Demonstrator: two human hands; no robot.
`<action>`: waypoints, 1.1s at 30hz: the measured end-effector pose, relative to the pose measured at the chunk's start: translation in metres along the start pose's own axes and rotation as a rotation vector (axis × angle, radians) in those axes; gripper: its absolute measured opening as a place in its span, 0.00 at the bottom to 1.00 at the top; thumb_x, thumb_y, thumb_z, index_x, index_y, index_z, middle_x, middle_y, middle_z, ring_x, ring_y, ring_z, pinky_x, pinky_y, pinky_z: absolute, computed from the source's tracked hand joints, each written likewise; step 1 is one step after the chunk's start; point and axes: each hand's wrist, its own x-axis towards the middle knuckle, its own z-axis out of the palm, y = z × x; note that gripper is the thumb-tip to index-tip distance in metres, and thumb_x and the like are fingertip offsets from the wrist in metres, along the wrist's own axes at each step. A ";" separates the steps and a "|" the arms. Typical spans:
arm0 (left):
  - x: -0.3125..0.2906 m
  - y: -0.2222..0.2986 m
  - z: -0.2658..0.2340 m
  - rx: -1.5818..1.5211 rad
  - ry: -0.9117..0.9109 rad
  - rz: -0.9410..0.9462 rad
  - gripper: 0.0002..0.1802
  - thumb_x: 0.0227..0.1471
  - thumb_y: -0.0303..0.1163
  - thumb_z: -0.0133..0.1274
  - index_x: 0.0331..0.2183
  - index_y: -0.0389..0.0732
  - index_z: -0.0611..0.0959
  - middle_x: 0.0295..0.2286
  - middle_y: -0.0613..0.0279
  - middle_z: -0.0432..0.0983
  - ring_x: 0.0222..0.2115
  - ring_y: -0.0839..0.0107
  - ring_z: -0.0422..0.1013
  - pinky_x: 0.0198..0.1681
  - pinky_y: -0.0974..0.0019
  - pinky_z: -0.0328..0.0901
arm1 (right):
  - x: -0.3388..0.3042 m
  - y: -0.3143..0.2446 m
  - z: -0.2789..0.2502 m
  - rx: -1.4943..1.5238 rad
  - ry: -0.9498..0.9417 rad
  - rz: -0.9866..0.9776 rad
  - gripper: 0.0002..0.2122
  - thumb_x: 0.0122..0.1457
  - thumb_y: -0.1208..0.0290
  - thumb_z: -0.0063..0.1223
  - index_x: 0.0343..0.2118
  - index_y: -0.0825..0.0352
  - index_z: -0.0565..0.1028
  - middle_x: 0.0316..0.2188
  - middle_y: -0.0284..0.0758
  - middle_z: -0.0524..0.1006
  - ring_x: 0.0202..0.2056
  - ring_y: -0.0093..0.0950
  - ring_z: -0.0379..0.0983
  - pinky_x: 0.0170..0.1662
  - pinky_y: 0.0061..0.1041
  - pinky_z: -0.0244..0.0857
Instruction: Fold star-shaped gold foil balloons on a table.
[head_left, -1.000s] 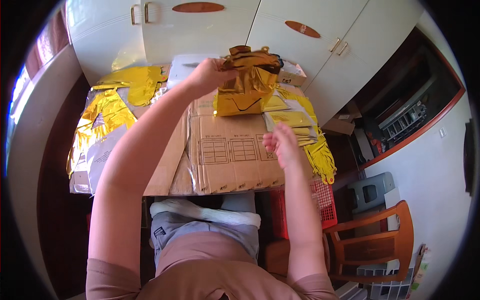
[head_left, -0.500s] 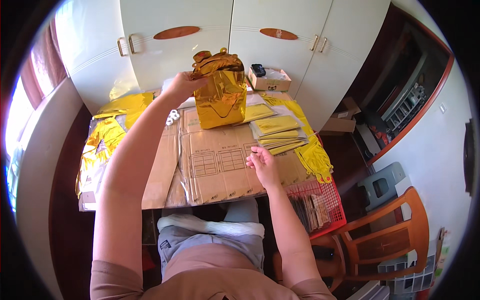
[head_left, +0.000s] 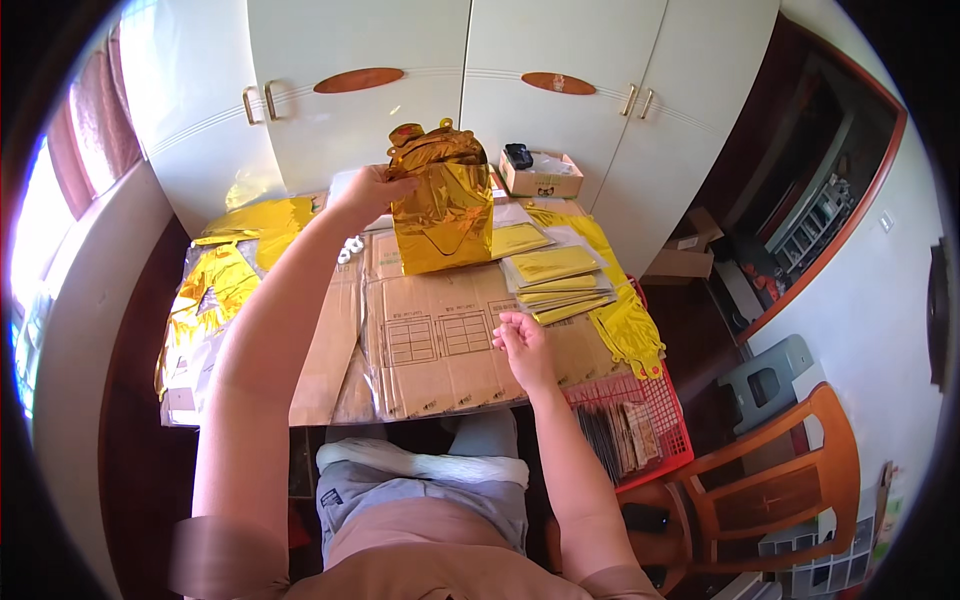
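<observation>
Up high, left hand gripping gold foil balloon — right hand open, well below, empty

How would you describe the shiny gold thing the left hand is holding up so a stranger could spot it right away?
Start at the table covered with flattened cardboard in front of the white cupboards. Above its far middle, the left hand lifts a crinkled gold foil piece by its left edge. Unlike the flat gold packets stacked to its right, it hangs upright in the air.

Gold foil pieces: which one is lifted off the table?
The crumpled gold foil bag in the left hand; the other foil pieces lie flat.
</observation>
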 end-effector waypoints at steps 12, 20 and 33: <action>-0.026 0.019 -0.005 -0.030 0.048 0.041 0.17 0.58 0.37 0.62 0.42 0.33 0.86 0.34 0.64 0.81 0.34 0.77 0.74 0.42 0.68 0.72 | -0.005 -0.007 0.004 -0.019 -0.006 0.022 0.10 0.66 0.73 0.52 0.47 0.72 0.75 0.33 0.34 0.80 0.32 0.20 0.77 0.40 0.21 0.73; -0.037 0.022 -0.001 0.036 0.041 0.032 0.15 0.57 0.39 0.63 0.38 0.35 0.87 0.30 0.67 0.80 0.30 0.79 0.72 0.38 0.68 0.70 | -0.005 -0.008 0.003 -0.041 0.007 0.029 0.09 0.67 0.74 0.51 0.47 0.71 0.75 0.34 0.34 0.80 0.32 0.19 0.76 0.40 0.20 0.73; 0.016 0.034 -0.017 0.314 0.046 0.022 0.20 0.51 0.41 0.62 0.38 0.33 0.85 0.25 0.59 0.77 0.24 0.71 0.69 0.28 0.64 0.67 | -0.008 -0.013 0.002 -0.065 -0.005 0.023 0.09 0.68 0.72 0.50 0.46 0.70 0.75 0.34 0.33 0.80 0.32 0.19 0.77 0.39 0.19 0.72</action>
